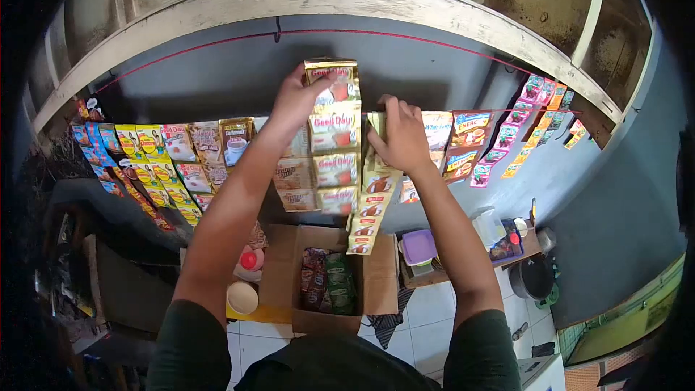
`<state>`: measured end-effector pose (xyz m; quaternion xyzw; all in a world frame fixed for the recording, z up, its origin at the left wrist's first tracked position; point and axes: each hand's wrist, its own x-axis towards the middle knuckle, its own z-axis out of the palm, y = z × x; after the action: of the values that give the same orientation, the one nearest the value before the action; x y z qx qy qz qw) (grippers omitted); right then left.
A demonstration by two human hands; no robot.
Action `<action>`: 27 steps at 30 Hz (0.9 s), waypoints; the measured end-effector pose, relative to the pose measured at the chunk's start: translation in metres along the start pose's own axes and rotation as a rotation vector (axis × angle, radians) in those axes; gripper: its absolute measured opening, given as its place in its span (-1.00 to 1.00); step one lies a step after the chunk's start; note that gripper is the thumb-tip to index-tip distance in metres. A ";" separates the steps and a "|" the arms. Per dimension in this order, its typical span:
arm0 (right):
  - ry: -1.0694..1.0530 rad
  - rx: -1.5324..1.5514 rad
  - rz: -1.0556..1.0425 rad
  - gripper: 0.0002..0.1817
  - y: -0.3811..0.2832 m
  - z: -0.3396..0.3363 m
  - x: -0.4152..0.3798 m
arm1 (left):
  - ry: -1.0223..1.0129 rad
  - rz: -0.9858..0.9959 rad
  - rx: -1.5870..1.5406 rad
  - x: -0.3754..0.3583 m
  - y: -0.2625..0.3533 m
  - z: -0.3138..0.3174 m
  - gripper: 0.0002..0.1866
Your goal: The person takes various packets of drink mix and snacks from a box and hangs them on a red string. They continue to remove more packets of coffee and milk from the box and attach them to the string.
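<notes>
My left hand [295, 100] grips the top of a hanging strip of Good Day sachets [336, 130], its thumb across the uppermost packet. The lower packets look slightly blurred. My right hand [402, 137] is closed around the upper part of a gold sachet strip [371, 210], which hangs down just right of the Good Day strip. Behind my left wrist, a brown-and-white sachet strip [295, 185] hangs partly hidden. Close to my right hand, Energen sachets [463, 146] hang on the line.
A red cord [391, 33] runs along the wall above. Several more sachet strips [152, 143] hang at left, with pink ones [510, 127] at right. Below me stands an open cardboard box [380, 275] holding packets, beside a purple-lidded container [418, 247].
</notes>
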<state>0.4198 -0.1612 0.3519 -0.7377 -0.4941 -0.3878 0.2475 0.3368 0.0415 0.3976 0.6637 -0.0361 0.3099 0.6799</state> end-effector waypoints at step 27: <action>0.194 0.054 0.005 -0.63 0.029 -0.052 -0.022 | -0.224 0.522 1.042 -0.044 0.004 0.005 -0.65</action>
<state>0.4246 -0.2233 0.3650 -0.6908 -0.4762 -0.4435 0.3151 0.3008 0.0198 0.3816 0.9077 -0.1128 0.3720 0.1577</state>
